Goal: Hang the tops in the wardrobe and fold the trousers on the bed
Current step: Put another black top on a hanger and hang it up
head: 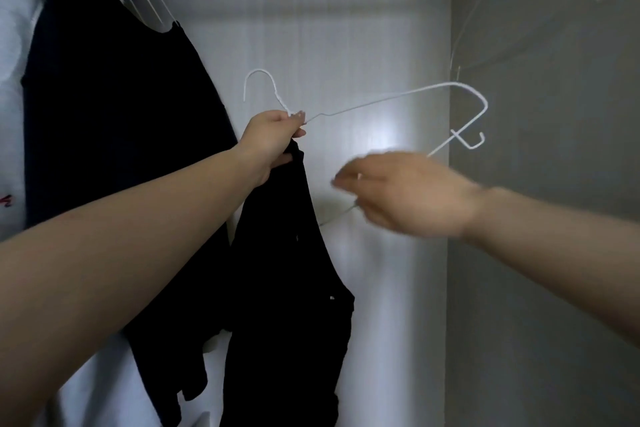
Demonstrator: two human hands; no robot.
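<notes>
Evidently, a white wire hanger (367, 104) and a black top (287, 288) are pinched together at the hanger's neck by the left hand (273, 140), so the garment dangles below while the blurred, loosely open right hand (408, 194) reaches toward the hanger's lower bar.

left fingers (294, 121): on the hanger (391, 99) neck, top (287, 270) dangling right below
right fingers (343, 180): blurry, just right of that top
hung tops (114, 107): off to the left of both
</notes>
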